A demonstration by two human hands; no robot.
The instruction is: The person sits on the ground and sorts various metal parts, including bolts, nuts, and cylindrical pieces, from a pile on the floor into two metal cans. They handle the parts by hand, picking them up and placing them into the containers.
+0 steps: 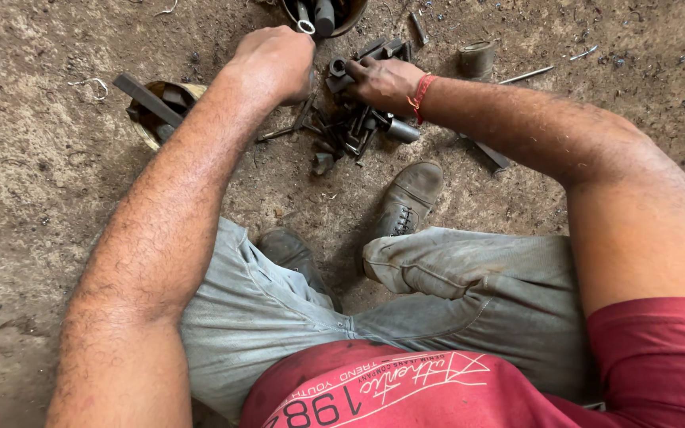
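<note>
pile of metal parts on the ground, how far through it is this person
Some parts already sit in the tin at left and the container at top. The left hand and right hand are both in the pile, where many dark pieces remain.

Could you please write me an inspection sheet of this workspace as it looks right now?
Surface: bare dirt floor, dusty, strewn with small scraps.
Job's things: pile of dark metal parts between the hands.
Clutter: metal bowl at left holding a flat bar; second container at top; small can; loose rod.
Grippers: left hand closed in a fist above the pile; right hand resting on the parts.
Cables: nothing seen.
Surroundings: the person's boots beside the pile.
</note>
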